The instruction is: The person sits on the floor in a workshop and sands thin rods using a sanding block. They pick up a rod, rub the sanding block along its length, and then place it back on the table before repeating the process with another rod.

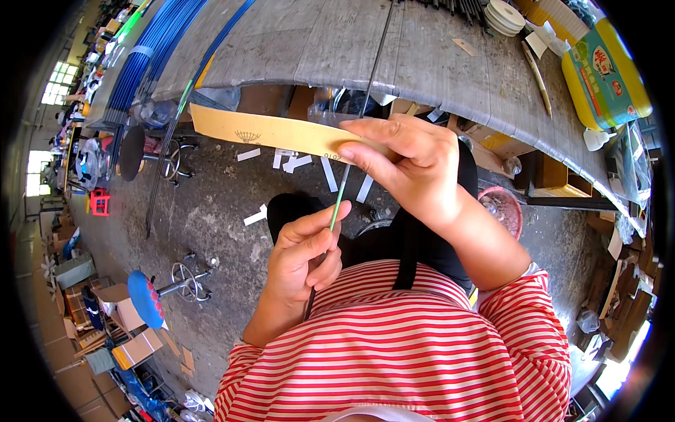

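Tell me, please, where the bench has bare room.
Bare workbench lies between the blue rods and the thin dark rod; another patch lies between that rod and the tan scrap. White spools and a yellow jug crowd the right.

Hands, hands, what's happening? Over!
Left hand: gripping thin rod. Right hand: pinching tan strip at the rod. Grey table ahead; nothing visibly blocking hands.

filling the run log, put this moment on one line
left hand: holding rod | right hand: pinching tan strip across rod | bench: ahead | white scraps: on floor
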`<act>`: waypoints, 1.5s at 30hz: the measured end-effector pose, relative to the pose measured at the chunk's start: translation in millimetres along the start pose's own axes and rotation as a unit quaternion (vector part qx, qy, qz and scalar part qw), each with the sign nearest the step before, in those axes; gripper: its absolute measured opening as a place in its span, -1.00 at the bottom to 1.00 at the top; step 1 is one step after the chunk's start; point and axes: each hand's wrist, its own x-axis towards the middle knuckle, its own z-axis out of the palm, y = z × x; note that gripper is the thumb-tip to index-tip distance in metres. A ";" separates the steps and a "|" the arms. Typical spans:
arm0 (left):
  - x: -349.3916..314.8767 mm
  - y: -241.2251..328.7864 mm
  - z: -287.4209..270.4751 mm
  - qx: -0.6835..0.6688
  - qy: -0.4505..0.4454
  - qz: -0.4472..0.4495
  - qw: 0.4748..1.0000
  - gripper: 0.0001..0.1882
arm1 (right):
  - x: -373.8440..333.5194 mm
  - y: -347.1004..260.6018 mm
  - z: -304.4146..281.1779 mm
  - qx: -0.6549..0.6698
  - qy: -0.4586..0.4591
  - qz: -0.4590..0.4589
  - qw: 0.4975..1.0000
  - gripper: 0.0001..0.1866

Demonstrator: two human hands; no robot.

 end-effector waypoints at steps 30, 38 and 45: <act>0.4 -0.2 -4.3 -0.005 -0.014 0.002 1.000 -0.61 | -2.0 -3.1 -0.2 -0.006 -0.026 -0.009 1.000 -0.81; 0.2 -1.3 -7.8 0.003 -0.017 0.005 1.000 -0.60 | -4.5 -2.8 1.4 -0.006 -0.034 -0.004 0.999 -0.81; 0.0 -1.7 -6.3 0.007 -0.007 0.007 1.000 -0.61 | -8.5 -6.8 2.2 -0.018 -0.053 0.006 0.998 -0.81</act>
